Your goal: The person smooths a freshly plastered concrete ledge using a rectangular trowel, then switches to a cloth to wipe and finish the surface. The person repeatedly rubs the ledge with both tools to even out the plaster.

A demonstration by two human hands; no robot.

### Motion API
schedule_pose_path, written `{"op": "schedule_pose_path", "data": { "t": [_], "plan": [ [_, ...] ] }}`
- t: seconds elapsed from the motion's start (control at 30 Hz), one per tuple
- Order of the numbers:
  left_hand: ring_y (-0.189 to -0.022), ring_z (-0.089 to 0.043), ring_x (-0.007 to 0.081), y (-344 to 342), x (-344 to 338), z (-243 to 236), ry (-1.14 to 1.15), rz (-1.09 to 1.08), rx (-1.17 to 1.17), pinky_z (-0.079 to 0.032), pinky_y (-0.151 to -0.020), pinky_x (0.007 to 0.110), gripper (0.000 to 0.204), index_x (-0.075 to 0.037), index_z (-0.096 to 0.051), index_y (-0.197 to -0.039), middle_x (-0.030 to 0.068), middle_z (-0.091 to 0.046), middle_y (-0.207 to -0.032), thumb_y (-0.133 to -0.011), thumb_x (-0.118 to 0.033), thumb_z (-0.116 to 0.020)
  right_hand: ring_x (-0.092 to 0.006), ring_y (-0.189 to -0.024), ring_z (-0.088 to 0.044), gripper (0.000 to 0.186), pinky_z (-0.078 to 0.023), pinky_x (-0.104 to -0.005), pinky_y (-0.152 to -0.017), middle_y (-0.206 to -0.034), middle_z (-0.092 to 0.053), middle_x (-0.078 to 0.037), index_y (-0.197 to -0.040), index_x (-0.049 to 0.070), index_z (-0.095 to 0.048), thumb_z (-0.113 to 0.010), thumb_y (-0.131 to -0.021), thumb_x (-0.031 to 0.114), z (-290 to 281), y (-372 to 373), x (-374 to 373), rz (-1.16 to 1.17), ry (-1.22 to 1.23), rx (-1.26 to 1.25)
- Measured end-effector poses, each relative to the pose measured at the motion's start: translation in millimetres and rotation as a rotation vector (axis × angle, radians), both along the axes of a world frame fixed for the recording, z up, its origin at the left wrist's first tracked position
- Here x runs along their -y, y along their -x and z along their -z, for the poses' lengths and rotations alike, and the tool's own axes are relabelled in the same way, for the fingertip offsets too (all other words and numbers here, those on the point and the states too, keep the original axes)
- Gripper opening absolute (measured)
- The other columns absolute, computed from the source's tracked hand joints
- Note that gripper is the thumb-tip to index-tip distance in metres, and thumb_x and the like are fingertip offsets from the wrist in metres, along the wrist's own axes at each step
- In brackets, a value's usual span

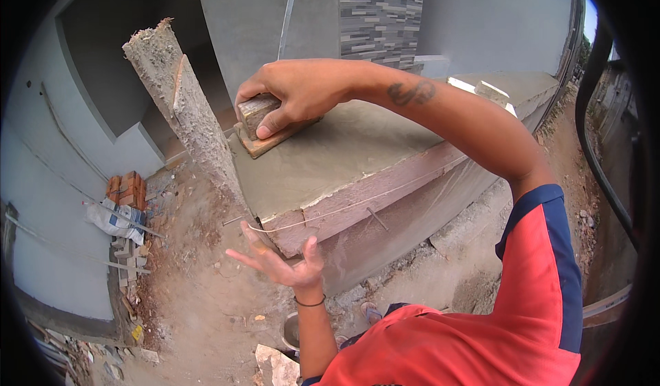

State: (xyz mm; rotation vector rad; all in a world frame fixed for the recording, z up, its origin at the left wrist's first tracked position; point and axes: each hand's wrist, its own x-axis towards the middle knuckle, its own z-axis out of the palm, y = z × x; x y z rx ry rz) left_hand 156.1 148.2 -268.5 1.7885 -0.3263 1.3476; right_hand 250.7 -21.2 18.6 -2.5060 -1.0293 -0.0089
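My right hand (299,92) is closed around the block handle of a wooden float (258,145). The float lies flat on the smooth grey cement top (357,153) of a low wall, near its left end. Below that corner, my left hand (283,266) has its fingers spread and its palm turned up, holding nothing that I can see. Its fingertips are close to a thin pale string (344,206) that runs along the wall's front edge; whether they touch it I cannot tell. A rough, cement-crusted board (185,111) stands tilted against the end of the wall.
A nail (377,219) juts from the wall's front face, another (232,220) by the board. Red bricks (126,190) and a white sack (113,219) sit by the left wall. A bucket (291,329) and a broken slab (277,367) are on the ground near me.
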Motion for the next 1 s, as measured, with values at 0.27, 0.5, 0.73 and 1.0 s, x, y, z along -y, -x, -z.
{"op": "schedule_pose_path", "data": {
  "t": [0.27, 0.5, 0.73, 1.0],
  "plan": [
    [-0.153, -0.015, 0.0591, -5.2, 1.3, 8.9, 0.039, 0.01, 0.024, -0.018, -0.119, 0.074, 0.095, 0.008, -0.044, -0.15, 0.0229, -0.047, -0.156, -0.091, -0.061, -0.072, -0.0232, -0.087, -0.07, 0.037, -0.054, -0.0361, -0.08, -0.098, -0.076, -0.012, -0.114, 0.001, -0.072, -0.079, -0.088, 0.026, 2.7, -1.8, -10.4, -0.043, -0.022, -0.078],
    [-0.152, -0.016, 0.0603, -7.3, 0.8, 10.2, 0.038, 0.009, 0.065, -0.017, -0.12, 0.074, 0.094, 0.006, -0.047, -0.149, 0.0227, -0.049, -0.155, -0.09, -0.061, -0.073, -0.0245, -0.082, -0.069, 0.039, -0.053, -0.0375, -0.075, -0.092, -0.075, -0.014, -0.113, -0.001, -0.072, -0.077, -0.086, 0.027, 2.3, 13.3, -15.3, -0.197, -0.033, 0.018],
    [-0.148, -0.036, 0.0498, -4.3, 1.4, 2.9, 0.036, 0.0, 0.043, -0.013, -0.122, 0.072, 0.093, 0.005, -0.045, -0.151, 0.0248, -0.053, -0.151, -0.092, -0.062, -0.07, -0.0287, -0.08, -0.067, 0.044, -0.051, -0.0396, -0.075, -0.091, -0.073, -0.015, -0.112, -0.002, -0.07, -0.078, -0.085, 0.032, -0.9, 36.0, -20.1, -0.151, 0.052, -0.025],
    [-0.14, -0.053, 0.0393, -6.6, -2.5, -6.2, 0.006, 0.013, 0.085, -0.004, -0.125, 0.069, 0.095, 0.008, -0.042, -0.151, 0.0252, -0.057, -0.147, -0.092, -0.06, -0.07, -0.0348, -0.085, -0.068, 0.046, -0.052, -0.0417, -0.077, -0.099, -0.07, -0.019, -0.113, -0.003, -0.069, -0.079, -0.084, 0.031, -6.8, 86.5, -26.4, -0.194, 0.057, 0.072]
  ]
}}
